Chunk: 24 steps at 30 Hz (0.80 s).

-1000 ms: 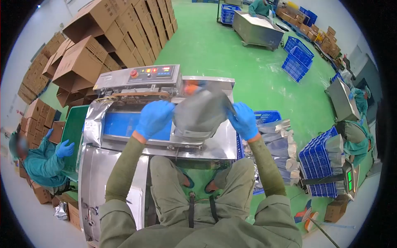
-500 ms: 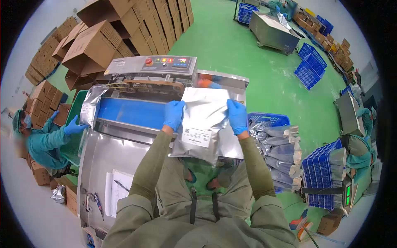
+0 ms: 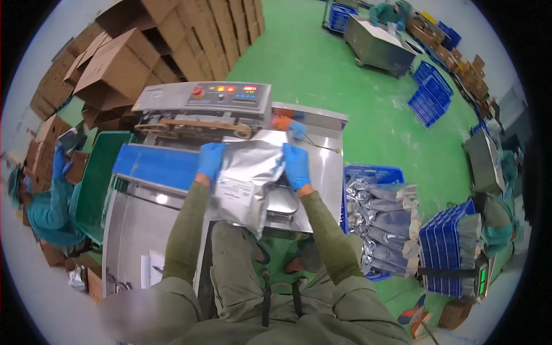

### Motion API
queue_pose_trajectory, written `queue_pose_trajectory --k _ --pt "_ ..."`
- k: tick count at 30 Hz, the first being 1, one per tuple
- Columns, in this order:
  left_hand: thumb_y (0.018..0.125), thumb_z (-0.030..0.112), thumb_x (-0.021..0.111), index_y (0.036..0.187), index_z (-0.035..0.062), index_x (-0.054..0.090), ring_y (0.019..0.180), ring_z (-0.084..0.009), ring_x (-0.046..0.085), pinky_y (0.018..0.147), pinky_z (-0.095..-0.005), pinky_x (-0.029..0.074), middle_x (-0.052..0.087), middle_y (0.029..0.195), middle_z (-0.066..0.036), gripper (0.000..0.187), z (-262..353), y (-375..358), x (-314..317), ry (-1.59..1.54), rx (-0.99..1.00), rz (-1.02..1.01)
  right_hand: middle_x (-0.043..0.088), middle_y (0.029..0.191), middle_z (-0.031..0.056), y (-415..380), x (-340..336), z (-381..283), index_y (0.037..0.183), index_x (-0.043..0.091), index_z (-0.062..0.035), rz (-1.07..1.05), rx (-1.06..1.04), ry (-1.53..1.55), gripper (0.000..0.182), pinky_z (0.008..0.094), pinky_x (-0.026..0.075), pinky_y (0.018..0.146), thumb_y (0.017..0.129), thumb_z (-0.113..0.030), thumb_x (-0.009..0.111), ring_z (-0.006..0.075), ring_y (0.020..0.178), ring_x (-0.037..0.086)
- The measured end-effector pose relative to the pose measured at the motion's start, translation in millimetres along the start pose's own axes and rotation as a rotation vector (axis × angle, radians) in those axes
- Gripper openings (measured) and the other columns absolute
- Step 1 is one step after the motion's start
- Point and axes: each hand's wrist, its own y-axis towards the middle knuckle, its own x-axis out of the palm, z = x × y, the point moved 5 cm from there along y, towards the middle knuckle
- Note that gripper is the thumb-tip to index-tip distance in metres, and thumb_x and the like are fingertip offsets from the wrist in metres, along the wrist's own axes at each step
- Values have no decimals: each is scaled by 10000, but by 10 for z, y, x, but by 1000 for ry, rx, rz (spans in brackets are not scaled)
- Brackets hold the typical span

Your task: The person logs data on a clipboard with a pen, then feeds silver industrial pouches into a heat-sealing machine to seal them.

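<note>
My left hand, in a blue glove, grips the upper left corner of a silver foil bag. The upper right corner is pinched by my right hand, also gloved in blue. The bag hangs between both hands with its top edge stretched, and a white printed label shows on its lower left. Just beyond it stands a band sealing machine with lit displays and a blue conveyor belt. Partly hidden behind the bag is a small metal scale on the steel table.
A blue crate packed with foil bags stands to the right. At the left, a co-worker in teal holds a foil bag beside a green bin. Cardboard boxes are stacked behind the sealer. Papers lie at lower left.
Both my hands and the foil bag have moved left, uncovering the scale. The co-worker has taken the other foil bag off the belt's left end and moved it toward the boxes.
</note>
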Motion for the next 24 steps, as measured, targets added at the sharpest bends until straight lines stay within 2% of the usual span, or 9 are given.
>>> queue_pose_trajectory --k 4,6,9,12,15,16,18,21,24 --pt "917 213 591 812 21 642 694 -113 438 616 -355 398 507 735 26 225 -368 181 -477 146 142 -83 468 684 128 139 480 289 787 510 -63 4 -652 -406 131 449 388 576 895 -137 504 275 612 450" --pt "939 227 564 887 15 646 722 -125 468 636 -344 410 537 783 7 234 -391 231 -761 180 79 -64 575 741 127 443 644 576 816 554 -33 -218 -511 -611 210 400 469 594 934 -202 518 246 657 579" --pt "973 249 524 1000 6 652 764 -142 513 666 -328 426 583 855 -21 276 -253 -14 -1305 194 -59 134 667 840 101 119 -656 -179 955 628 -5 -237 319 403 328 303 534 542 999 -309 513 166 596 629" --pt "1006 271 485 1114 -2 659 807 -159 558 696 -312 443 628 928 -49 342 -42 -722 -1675 289 -180 353 685 888 155 9 -2692 421 992 669 0 277 -94 -684 215 358 537 746 908 -193 624 250 814 668" --pt "1022 290 461 1171 -5 652 892 -177 585 761 -316 458 649 1015 -76 381 140 -1283 -1914 467 -117 372 679 875 206 -437 -4309 693 827 707 -25 427 412 -1258 317 458 500 869 777 -338 719 352 853 659" --pt "1025 295 455 1181 -5 647 927 -183 591 788 -321 463 653 1047 -85 389 158 -1413 -1956 519 -83 365 681 844 194 -551 -4532 951 802 714 -36 558 21 -1542 283 478 455 931 784 -319 700 350 847 659" --pt "1028 287 450 1177 -14 642 950 -183 587 837 -322 461 647 1059 -89 387 337 -1488 -1783 572 39 427 687 809 177 -607 -4944 1642 761 720 -52 559 -281 -1736 254 512 395 995 784 -302 682 341 843 663" --pt "1026 247 453 1159 -26 633 974 -192 580 888 -326 457 637 1062 -87 353 778 -1606 -1298 534 160 532 670 742 147 -285 -5124 1767 727 702 -62 228 52 -1582 225 500 411 941 779 -278 667 333 815 658" --pt "992 145 504 1125 -32 619 1003 -223 577 941 -350 453 629 1070 -93 250 1176 -1807 -478 370 343 371 632 688 144 5 -4555 415 694 666 -76 171 -274 -1544 184 472 481 779 783 -237 645 338 698 638"
